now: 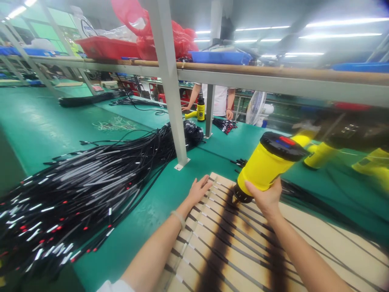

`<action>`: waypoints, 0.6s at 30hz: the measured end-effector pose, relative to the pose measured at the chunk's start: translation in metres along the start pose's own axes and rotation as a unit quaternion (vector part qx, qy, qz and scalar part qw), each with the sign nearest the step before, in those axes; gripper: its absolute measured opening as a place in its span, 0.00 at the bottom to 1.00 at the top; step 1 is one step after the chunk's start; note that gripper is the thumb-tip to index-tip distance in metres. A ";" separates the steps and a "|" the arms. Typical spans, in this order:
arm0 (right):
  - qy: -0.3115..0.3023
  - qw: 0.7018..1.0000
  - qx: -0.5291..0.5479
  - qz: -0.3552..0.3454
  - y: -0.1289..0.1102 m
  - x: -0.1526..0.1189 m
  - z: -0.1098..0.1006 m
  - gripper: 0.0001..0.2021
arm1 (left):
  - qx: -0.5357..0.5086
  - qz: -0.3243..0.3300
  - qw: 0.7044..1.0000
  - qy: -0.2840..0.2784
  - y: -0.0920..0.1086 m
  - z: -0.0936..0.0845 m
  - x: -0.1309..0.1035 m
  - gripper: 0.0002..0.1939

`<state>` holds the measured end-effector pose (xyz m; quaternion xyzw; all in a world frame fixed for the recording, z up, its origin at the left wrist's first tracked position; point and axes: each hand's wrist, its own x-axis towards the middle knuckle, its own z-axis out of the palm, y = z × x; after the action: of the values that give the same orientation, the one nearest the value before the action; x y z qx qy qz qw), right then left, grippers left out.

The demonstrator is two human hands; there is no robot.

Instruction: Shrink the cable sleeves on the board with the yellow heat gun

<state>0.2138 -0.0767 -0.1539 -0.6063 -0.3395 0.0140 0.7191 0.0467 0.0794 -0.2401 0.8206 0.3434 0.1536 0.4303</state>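
A yellow heat gun point(261, 166) with a black end cap is gripped in my right hand point(269, 198). Its nozzle points down at a scorched stripe across a pale wooden board point(219, 231). Thin dark cables point(231, 243), several with small white sleeves, lie side by side across that board. My left hand point(199, 190) rests with fingers stretched out on the board's far left corner, touching the cable ends there. The fingers are flat and hold nothing.
A large bundle of black cables point(121, 170) spreads over the green table point(146, 227) at left. A metal post point(172, 89) carries a shelf with red and blue trays. Another yellow heat gun point(200, 108) stands across the table near a person point(220, 101). More yellow tools are blurred at right.
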 end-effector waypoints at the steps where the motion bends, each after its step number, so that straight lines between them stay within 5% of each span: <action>1: -0.001 1.000 0.001 -0.001 0.000 0.000 0.001 0.34 | 0.000 0.000 1.000 0.000 0.000 0.000 0.000 0.32; 18: -0.007 1.000 0.013 -0.005 0.000 0.001 0.011 0.34 | -0.011 0.003 1.000 0.001 -0.008 0.004 0.003 0.33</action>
<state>0.2090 -0.0668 -0.1528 -0.5948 -0.3476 0.0189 0.7246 0.0477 0.0821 -0.2487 0.8168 0.3394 0.1592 0.4385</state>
